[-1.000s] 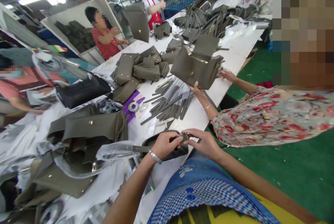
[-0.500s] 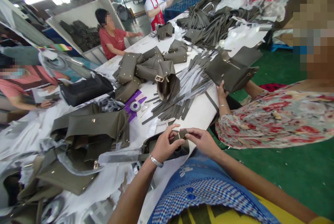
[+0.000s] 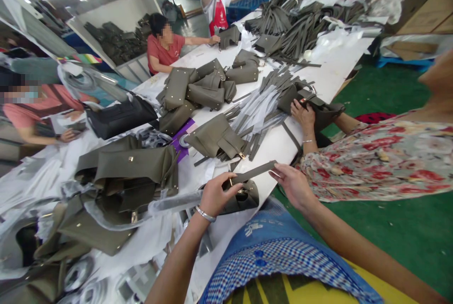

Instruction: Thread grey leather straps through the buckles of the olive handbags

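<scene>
A dark olive strap (image 3: 257, 171) stretches between my two hands above the table's near edge. My left hand (image 3: 216, 194), with a silver bracelet at the wrist, is closed on its buckle end, where a bit of gold metal shows. The strap's other end is pinched between the thumb and fingers of my right hand (image 3: 293, 182). Below the strap lies an olive handbag (image 3: 249, 198) with gold hardware, partly hidden by my left hand. Just beyond, another olive bag (image 3: 215, 136) rests flap-up on loose straps.
Several olive bags (image 3: 129, 164) are heaped at the left, with plastic-wrapped handles. A bag pile (image 3: 179, 89) and loose straps (image 3: 264, 101) cover the table's middle. At the right, a co-worker in a floral sleeve (image 3: 375, 162) handles a bag (image 3: 323, 108). Other people work across the table.
My right hand has moved right, drawing the strap out long from my left hand. The bag beyond my hands now lies flap-up. The co-worker at the right has lowered a bag onto the table edge.
</scene>
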The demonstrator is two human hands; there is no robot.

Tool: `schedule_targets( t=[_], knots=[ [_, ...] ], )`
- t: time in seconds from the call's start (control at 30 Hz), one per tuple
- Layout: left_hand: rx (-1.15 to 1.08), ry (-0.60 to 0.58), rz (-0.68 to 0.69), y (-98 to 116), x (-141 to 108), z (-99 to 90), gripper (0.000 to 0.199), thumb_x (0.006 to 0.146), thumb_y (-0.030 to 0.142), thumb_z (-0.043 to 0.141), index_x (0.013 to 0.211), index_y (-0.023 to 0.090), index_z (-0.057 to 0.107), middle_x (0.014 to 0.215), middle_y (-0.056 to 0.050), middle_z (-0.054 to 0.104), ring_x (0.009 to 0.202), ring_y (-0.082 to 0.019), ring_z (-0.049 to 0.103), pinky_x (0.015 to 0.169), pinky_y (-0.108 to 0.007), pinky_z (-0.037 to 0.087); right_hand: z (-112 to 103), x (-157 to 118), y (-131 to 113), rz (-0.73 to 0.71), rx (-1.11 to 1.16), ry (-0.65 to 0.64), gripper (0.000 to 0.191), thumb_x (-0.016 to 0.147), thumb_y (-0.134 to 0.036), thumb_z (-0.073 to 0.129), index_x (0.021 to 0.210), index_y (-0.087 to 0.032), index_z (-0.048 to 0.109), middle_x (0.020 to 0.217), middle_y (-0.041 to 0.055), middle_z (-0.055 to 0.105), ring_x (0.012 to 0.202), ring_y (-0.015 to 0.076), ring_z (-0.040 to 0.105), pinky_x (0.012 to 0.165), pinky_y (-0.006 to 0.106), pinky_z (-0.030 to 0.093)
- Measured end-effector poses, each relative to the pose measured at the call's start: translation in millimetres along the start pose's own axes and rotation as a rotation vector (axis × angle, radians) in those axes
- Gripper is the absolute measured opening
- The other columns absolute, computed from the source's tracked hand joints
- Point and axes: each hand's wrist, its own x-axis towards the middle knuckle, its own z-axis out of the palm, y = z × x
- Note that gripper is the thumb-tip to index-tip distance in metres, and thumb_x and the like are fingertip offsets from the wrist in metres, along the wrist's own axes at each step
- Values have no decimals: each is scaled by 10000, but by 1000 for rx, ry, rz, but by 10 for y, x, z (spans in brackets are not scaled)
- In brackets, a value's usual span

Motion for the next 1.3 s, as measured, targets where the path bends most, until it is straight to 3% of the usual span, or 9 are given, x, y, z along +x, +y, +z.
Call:
schedule_targets(
  t=[0.1,0.17,0.37,0.53,0.8,0.9,1.0,1.13,1.3],
  knots=[
    [54,-20,-16,-42,-35,-53,252,796,407,603,979,235,631,954,-20,691,846,-192,629,764,-303,475,-70,38,36,32,98,44,97,643,-242,748,690,-193,679,851,15,681,837,154,614,861,310,516],
    [53,-33,-9,-53,-48,-68,254,799,406,602,990,241,630,964,-19,691,858,-193,629,782,-307,475,-50,6,51,51,105,-3,122,669,-276,741,745,-212,670,894,7,677,842,148,618,821,291,526],
    [-19,-46,-3,-18,-26,-55,243,801,388,603,986,233,635,982,-24,690,898,-191,623,816,-311,476,225,-206,116,55,-128,-387,416,745,-353,696,1137,-252,602,1048,41,661,862,155,623,679,257,514],
    [-45,-62,0,19,-13,-36,312,800,380,601,1077,238,599,1045,-37,673,922,-196,621,817,-311,481,372,-199,203,71,-314,-429,324,723,-427,695,869,-137,709,776,68,711,737,165,645,706,302,527],
    [101,-81,-33,14,-73,-3,313,780,370,627,1066,244,613,1019,-44,687,900,-219,635,801,-332,492,363,-202,259,130,-259,-322,327,709,-439,705,791,-123,723,737,85,718,689,174,663,697,304,552],
    [64,-82,19,76,-63,-36,365,781,356,632,1125,241,593,1126,-62,651,1017,-226,601,888,-347,472,371,-227,254,58,-346,-323,320,727,-443,680,793,-134,726,751,74,723,703,183,662,706,314,545],
    [-6,-113,69,138,-14,-72,394,787,387,625,1151,240,591,1175,-68,631,1087,-233,565,947,-361,441,419,-258,184,-79,-528,-429,298,755,-434,643,875,-176,731,807,46,731,769,208,664,757,339,532],
    [-135,-69,-30,176,60,-110,249,846,383,542,979,214,667,933,-45,698,881,-200,622,822,-323,478,441,-262,146,-289,-643,-532,319,770,-393,635,1034,-217,676,947,34,705,875,209,646,817,345,513],
    [-530,-94,-124,268,96,-161,284,864,407,502,880,155,632,802,-37,650,755,-154,596,723,-262,483,423,-231,325,-553,-915,-626,492,683,-308,736,1149,-239,593,1161,59,617,1088,232,548,970,394,418]
  ],
)
